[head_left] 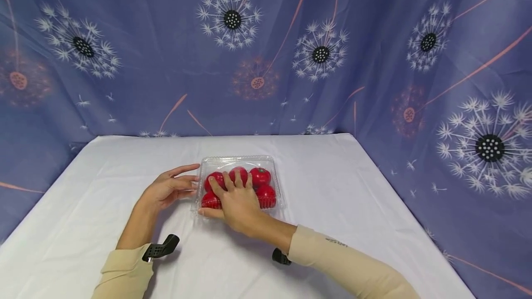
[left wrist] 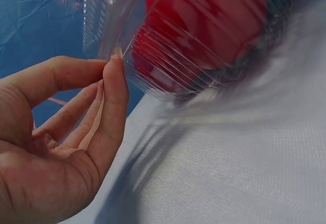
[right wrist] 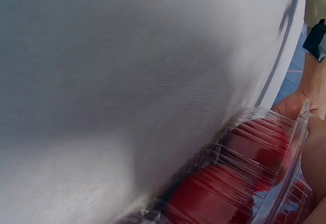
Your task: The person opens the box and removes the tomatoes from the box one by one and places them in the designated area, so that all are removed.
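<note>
A clear plastic clamshell box [head_left: 272,165] holding several red tomatoes [head_left: 261,176] lies in the middle of the white-covered table [head_left: 353,188]. My right hand [head_left: 234,200] lies flat on the box's lid, fingers spread and straight, thumb along the near edge. My left hand [head_left: 172,188] is at the box's left side, fingers extended, their tips touching the ribbed wall. In the left wrist view a fingertip [left wrist: 118,56] meets the box [left wrist: 204,35]. The right wrist view shows the box [right wrist: 244,178] from its side, with the left hand [right wrist: 293,104] behind it.
A blue curtain with dandelion prints [head_left: 266,50] hangs behind and to both sides of the table. The white cloth stretches around the box on every side. Black wrist-camera mounts [head_left: 160,248] sit on both beige sleeves.
</note>
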`<state>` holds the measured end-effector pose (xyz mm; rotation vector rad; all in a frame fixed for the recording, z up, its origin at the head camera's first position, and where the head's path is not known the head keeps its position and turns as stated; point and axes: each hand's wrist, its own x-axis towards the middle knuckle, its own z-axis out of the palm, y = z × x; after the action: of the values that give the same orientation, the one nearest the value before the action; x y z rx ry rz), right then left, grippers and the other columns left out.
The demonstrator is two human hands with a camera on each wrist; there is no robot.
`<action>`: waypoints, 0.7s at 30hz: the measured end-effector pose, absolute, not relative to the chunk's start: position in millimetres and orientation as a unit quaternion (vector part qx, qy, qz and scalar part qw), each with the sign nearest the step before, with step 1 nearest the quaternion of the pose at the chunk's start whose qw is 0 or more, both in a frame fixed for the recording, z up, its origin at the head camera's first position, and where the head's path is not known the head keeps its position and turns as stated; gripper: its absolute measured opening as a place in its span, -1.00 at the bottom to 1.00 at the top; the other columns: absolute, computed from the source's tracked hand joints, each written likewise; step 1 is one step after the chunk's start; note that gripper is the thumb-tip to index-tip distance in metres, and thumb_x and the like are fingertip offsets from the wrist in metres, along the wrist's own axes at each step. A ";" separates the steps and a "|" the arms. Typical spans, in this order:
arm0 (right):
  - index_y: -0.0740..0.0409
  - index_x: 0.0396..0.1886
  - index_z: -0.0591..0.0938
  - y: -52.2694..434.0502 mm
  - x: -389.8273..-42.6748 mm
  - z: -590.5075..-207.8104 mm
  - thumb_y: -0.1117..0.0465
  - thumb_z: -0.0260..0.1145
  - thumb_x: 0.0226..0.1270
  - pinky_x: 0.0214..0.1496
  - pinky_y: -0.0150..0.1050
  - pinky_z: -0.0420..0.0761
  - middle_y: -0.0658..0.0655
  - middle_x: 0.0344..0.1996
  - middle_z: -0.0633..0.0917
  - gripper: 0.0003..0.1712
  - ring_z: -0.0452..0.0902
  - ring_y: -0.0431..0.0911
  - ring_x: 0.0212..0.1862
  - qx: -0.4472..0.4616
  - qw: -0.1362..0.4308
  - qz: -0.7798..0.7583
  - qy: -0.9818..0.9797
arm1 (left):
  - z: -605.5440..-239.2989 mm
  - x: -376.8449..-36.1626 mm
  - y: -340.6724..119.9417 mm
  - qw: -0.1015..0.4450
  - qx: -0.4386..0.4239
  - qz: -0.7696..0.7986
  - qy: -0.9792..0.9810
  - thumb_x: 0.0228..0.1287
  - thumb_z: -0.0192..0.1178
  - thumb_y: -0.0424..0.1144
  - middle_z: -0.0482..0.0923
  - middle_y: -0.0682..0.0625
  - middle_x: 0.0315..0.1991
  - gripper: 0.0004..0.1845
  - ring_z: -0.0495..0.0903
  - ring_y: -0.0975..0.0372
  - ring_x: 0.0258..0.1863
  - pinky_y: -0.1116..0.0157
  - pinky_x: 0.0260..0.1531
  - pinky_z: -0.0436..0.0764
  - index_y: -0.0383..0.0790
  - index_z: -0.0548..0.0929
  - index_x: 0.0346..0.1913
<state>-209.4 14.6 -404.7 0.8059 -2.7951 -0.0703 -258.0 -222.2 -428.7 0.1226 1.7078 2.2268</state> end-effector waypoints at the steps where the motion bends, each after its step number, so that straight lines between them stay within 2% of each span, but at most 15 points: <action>1: -0.23 0.59 0.28 14.3 -208.7 -404.4 -0.67 -0.11 0.25 0.48 0.39 0.25 0.16 0.49 0.41 0.04 0.26 0.27 0.50 0.276 0.112 -0.022 -0.954 | -428.7 -257.2 -223.1 0.165 0.042 0.782 0.600 0.31 0.16 -0.59 0.73 0.00 -0.15 -0.42 0.74 0.27 -0.23 0.30 -0.17 0.77 -0.15 0.53 0.37; 7: -0.21 0.62 0.21 15.7 -207.3 -403.1 -0.70 -0.08 0.20 0.50 0.37 0.21 0.17 0.52 0.34 0.11 0.20 0.27 0.53 0.281 0.102 -0.012 -0.954 | -428.1 -256.3 -223.6 0.163 0.042 0.781 0.601 0.31 0.14 -0.58 0.74 0.02 -0.15 -0.42 0.75 0.28 -0.23 0.31 -0.15 0.77 -0.16 0.52 0.37; 14: -0.11 0.63 0.18 21.4 -207.6 -396.7 -0.66 0.01 0.21 0.50 0.37 0.21 0.24 0.53 0.31 0.15 0.15 0.32 0.54 0.302 0.076 0.013 -0.950 | -428.7 -259.5 -221.8 0.168 0.042 0.784 0.596 0.32 0.14 -0.58 0.73 0.01 -0.15 -0.38 0.76 0.27 -0.24 0.30 -0.14 0.77 -0.26 0.42 0.44; 21: -0.09 0.61 0.23 25.0 -209.5 -391.2 -0.59 0.16 0.19 0.50 0.40 0.18 0.25 0.51 0.33 0.13 0.15 0.33 0.53 0.320 0.064 0.069 -0.943 | -429.4 -259.0 -223.9 0.163 0.044 0.786 0.595 0.31 0.12 -0.59 0.73 0.00 -0.17 -0.46 0.75 0.28 -0.26 0.30 -0.16 0.77 -0.15 0.56 0.31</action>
<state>-209.5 25.0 -391.2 0.9663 -2.8477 0.2071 -259.0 -223.9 -429.4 0.1243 1.6972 2.2423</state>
